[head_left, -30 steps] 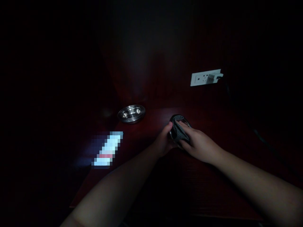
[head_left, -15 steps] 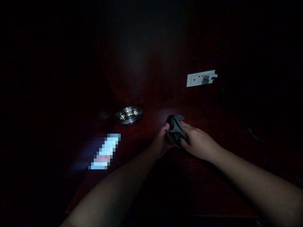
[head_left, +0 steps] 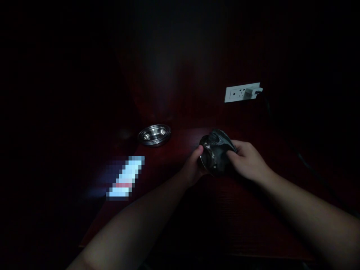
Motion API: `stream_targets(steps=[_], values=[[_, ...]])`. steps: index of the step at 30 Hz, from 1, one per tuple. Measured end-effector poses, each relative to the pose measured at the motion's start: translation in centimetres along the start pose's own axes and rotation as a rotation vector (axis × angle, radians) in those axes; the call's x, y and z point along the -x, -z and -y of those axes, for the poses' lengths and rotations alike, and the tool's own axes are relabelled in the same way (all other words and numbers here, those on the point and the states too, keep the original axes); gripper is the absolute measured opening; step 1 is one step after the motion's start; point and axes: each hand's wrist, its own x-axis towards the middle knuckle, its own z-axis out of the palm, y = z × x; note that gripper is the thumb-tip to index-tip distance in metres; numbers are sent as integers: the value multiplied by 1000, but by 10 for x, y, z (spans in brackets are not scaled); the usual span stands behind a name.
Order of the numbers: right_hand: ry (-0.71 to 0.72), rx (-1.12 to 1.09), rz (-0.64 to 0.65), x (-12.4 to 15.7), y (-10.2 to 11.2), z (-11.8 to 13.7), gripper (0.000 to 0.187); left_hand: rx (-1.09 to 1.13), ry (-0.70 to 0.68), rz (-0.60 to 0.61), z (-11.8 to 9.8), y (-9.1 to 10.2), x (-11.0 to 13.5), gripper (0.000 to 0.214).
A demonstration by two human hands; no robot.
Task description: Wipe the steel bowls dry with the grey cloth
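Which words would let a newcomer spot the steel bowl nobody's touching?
Start at the dark red wooden table below the white wall socket. Left of the left hand and right hand, which grip a shiny round item and a dark patterned cloth, the steel bowl stands beyond the bright blurred rectangle. It alone is shallow, silvery and free of any hand.

I am finding nothing legible: the glowing screen lying on my desk is showing only blurred blocks.
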Motion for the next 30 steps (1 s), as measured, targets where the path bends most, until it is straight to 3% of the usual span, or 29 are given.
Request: stream_targets(steps=[4,7,9,11,14,16,30], values=[[-13,-52,-315,1,7,-4,21,15,8,-9,-3,-3,2,58],[154,113,-436,6,10,-3,35,27,29,-19,-3,-3,2,59],[326,268,-375,6,10,-3,52,45,24,0,-2,-3,2,60],[463,406,-217,5,7,-6,63,87,-23,36,-2,-2,0,59],[498,531,72,1,0,-13,60,145,-50,21,-4,-2,0,58],[478,570,184,0,-3,-16,57,154,-9,-28,-6,-2,0,57],[428,577,316,7,-6,-11,40,65,-24,-3,-2,0,-1,46]])
